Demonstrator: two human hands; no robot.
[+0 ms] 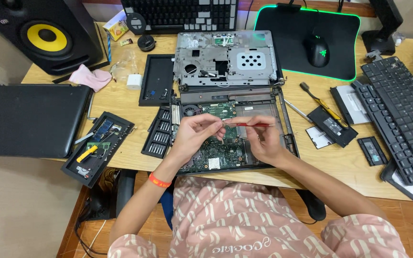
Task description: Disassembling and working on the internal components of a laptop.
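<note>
1. Red-handled and thin, the screwdriver (248, 124) lies level across the middle of the frame, long axis running left to right; it hangs just above the opened laptop base (283, 119) and its green circuit board (218, 155).
2. Right hand (263, 139) is closed around the handle end, fingers curled under the shaft; the red part juts out past it toward the right of the frame.
3. Left hand (194, 131) is pinched shut at the tool's left end, thumb and fingertips meeting at the tip; so the tip points left, into that pinch, and the left hand is the nearer to the working end.
4. Whether a screw or a bit sits in the pinch I cannot tell; it is too small and the fingers cover it.
5. Both hands hide the centre of the board; the spot beneath the tip cannot be made out.
6. Just left of the base lies a bit set (157, 136); further left, a black tray (120, 125) with small parts; above, the removed grey palm-rest frame (225, 57).
7. Lower right of the frame, the right forearm is partly cut by patterned clothing; the loose keyboard (402, 114) runs off the right edge.
</note>
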